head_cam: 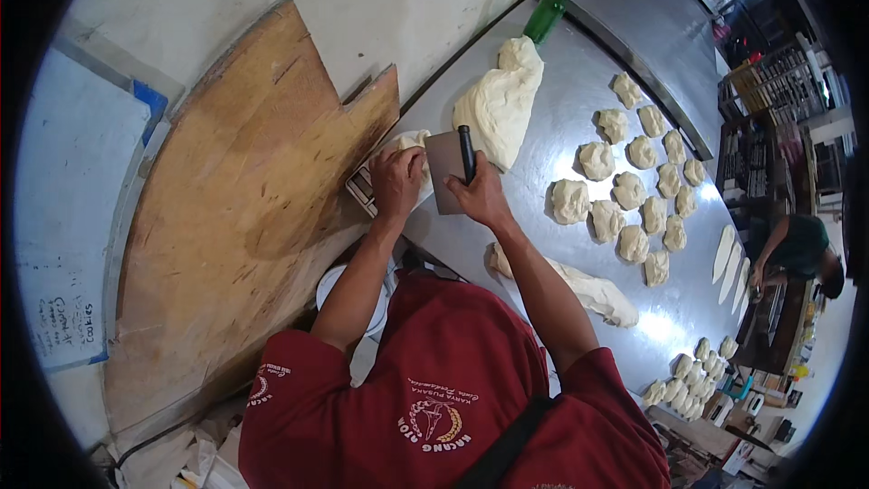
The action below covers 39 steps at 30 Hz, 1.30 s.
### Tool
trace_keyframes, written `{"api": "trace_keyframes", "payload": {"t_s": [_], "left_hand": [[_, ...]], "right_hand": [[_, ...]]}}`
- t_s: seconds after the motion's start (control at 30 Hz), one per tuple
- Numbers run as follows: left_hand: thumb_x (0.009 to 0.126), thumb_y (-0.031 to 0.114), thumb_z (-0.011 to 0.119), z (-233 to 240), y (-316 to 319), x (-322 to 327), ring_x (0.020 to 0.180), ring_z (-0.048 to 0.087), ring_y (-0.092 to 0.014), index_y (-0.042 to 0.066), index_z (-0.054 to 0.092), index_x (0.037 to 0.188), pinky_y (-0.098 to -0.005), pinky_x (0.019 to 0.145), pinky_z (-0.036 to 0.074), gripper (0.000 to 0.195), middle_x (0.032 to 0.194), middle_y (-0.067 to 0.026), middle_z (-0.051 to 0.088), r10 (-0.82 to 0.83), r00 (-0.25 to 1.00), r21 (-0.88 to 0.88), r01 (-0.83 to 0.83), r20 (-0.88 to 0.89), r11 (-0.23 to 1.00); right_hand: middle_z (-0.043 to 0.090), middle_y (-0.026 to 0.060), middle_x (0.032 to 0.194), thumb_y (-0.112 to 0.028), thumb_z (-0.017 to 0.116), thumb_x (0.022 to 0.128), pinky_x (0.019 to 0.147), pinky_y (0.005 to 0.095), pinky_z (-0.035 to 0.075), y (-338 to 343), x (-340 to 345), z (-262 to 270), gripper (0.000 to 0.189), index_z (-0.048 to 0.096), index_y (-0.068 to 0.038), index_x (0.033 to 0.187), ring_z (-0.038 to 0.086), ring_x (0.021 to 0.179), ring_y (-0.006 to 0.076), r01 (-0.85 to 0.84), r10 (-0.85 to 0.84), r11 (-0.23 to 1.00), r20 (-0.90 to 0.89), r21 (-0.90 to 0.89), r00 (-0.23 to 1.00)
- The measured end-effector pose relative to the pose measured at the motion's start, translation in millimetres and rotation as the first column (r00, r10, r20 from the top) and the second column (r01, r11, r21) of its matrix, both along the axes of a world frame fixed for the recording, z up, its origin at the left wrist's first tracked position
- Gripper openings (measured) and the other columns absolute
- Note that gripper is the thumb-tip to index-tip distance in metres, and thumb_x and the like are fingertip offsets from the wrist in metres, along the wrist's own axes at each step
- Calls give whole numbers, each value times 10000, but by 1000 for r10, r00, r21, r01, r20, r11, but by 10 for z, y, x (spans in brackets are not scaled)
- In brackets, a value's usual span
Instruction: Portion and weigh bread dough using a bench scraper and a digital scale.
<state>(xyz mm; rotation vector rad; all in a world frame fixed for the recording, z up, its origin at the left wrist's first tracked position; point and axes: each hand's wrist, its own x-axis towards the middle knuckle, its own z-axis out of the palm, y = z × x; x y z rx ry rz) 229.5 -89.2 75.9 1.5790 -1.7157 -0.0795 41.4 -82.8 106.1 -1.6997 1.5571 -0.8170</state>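
Observation:
My right hand grips a bench scraper with a metal blade and a black handle, held upright beside the scale. My left hand rests its fingers on a piece of dough on a digital kitchen scale; whether the fingers pinch it is hard to tell. Just beyond the scraper lies a large mass of dough. A long roll of dough lies near the table's front edge, partly behind my right forearm. Several portioned dough lumps are spread over the metal table to the right.
A green glass bottle touches the far end of the large dough. A wooden board leans at the wall on the left. Flat dough strips and smaller dough lumps lie at the right, where another person works. A white bucket stands below.

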Motion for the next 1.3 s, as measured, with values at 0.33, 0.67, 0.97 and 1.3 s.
{"api": "trace_keyframes", "payload": {"t_s": [0.33,0.67,0.97,1.3], "left_hand": [[942,148,695,28,333,-67,862,653,-291,61,766,1022,-396,813,511,138,932,-97,759,27,944,109,10,-329,994],[942,182,697,-107,1174,-950,979,642,-282,93,740,1089,-402,906,506,177,1066,-96,706,-571,653,224,733,-498,643],[922,183,692,-432,1079,-1028,1063,610,-261,124,743,1161,-425,1036,440,251,1169,-86,666,-806,591,11,806,31,592],[682,396,901,31,-98,110,1387,435,-410,116,632,1413,-587,1146,350,828,1528,-190,462,-238,944,2,244,229,970]], "right_hand": [[608,169,820,-242,809,860,648,458,489,-191,91,-287,426,525,10,1054,570,678,311,-49,48,998,-16,-46,999],[614,76,833,-167,795,892,654,323,484,-293,-493,386,342,576,2,1092,544,700,167,-55,53,998,230,5,972],[667,125,874,-160,789,902,679,340,515,367,-972,429,344,596,24,1119,595,724,194,170,-164,985,203,-15,965],[706,161,963,-162,783,901,763,349,550,1087,-1325,170,399,611,46,1194,651,804,241,401,-449,893,367,203,815]]}}
